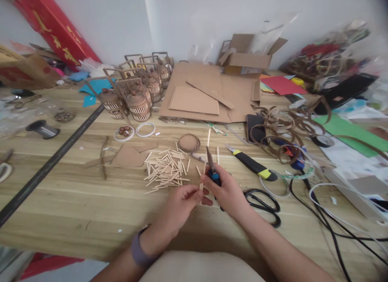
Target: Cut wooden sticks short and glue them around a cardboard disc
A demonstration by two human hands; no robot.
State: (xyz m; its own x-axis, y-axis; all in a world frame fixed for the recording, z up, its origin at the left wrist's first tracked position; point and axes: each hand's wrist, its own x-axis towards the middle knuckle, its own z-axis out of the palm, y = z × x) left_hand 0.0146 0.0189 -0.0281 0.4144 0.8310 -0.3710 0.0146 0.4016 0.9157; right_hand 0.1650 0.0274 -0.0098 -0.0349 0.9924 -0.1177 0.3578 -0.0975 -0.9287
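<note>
Centrally, left hand (181,202) tight on a thin wooden stick (208,137); right hand (228,192) tight on blue-handled pliers (211,165).

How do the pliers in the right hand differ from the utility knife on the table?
The pliers are gripped in the right hand, tip pointing away; the utility knife lies flat, untouched. The pliers have blue handles; the utility knife is black and yellow. Both are hand tools.

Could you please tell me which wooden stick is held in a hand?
The long stick pinched in the left hand, beside the pliers; the other sticks lie loose on the table.
</note>
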